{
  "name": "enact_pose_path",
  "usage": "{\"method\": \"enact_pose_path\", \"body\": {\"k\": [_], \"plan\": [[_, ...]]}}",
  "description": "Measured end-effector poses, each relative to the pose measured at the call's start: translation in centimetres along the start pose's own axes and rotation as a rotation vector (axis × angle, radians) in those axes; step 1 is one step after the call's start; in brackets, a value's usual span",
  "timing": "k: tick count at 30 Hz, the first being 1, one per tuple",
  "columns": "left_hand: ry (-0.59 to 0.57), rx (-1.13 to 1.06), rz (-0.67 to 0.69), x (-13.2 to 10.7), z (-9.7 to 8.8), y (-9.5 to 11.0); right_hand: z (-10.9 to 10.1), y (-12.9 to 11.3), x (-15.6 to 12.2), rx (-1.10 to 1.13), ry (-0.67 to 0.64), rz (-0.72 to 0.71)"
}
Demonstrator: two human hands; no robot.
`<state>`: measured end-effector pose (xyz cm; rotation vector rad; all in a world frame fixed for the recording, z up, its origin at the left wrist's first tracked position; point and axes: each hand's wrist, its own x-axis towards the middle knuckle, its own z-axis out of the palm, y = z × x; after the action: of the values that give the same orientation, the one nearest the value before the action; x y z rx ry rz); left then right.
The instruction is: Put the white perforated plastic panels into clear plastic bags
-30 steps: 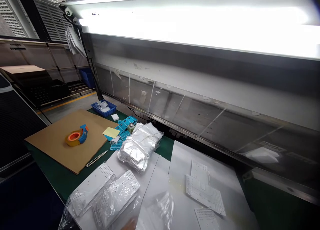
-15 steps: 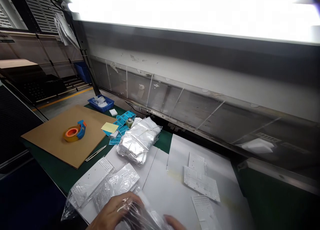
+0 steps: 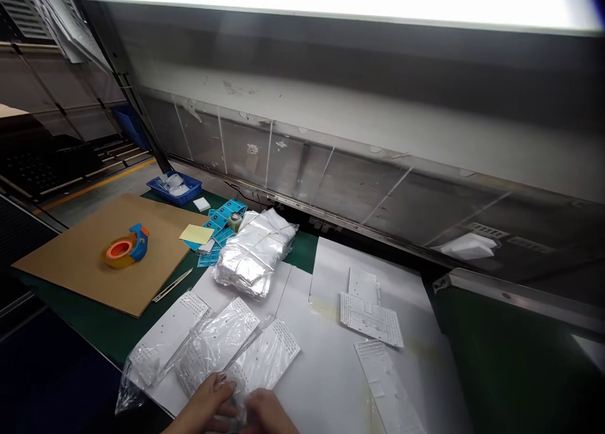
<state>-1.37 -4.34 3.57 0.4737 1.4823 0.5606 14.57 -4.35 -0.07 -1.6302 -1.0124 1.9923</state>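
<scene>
At the bottom edge of the view, my left hand (image 3: 208, 399) and my right hand (image 3: 268, 412) close together on the near end of a clear plastic bag with a white perforated plate (image 3: 265, 360) inside. The bag lies flat on white paper sheets (image 3: 326, 371). Two more bagged white plates (image 3: 215, 342) lie just to its left. Loose white plates (image 3: 371, 320) without bags lie to the right on the paper. The fingers of both hands are curled and pinch the bag's edge.
A stack of silvery foil bags (image 3: 250, 254) sits behind the bagged plates. Further left are blue labels (image 3: 218, 223), a yellow note (image 3: 196, 234), a cardboard sheet (image 3: 85, 257) with an orange tape dispenser (image 3: 123, 248), tweezers (image 3: 172, 285) and a blue tray (image 3: 174, 187). A steel rail (image 3: 359, 226) bounds the back.
The view has tilted down and right. My hands came into view from below, and a third bagged plate now lies flat beside the other two, with both hands at its near end.
</scene>
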Motion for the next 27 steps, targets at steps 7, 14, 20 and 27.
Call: {"method": "enact_pose_path", "body": {"k": [7,14,20,27], "plan": [[0.008,0.584,0.489,0.1,-4.6,10.2,-0.5,-9.9,2.0,-0.61,0.281,-0.394],[0.207,0.731,0.994,5.9,-4.0,20.7,-0.1,-22.0,11.9,-0.917,0.482,-0.533],[0.171,1.014,1.145,10.0,-3.3,21.0,-1.0,-22.7,15.2,-1.097,0.508,-0.462],[0.265,1.162,1.172,11.5,-4.7,20.9,-2.9,-23.1,15.7,-1.211,0.424,-0.457]]}}
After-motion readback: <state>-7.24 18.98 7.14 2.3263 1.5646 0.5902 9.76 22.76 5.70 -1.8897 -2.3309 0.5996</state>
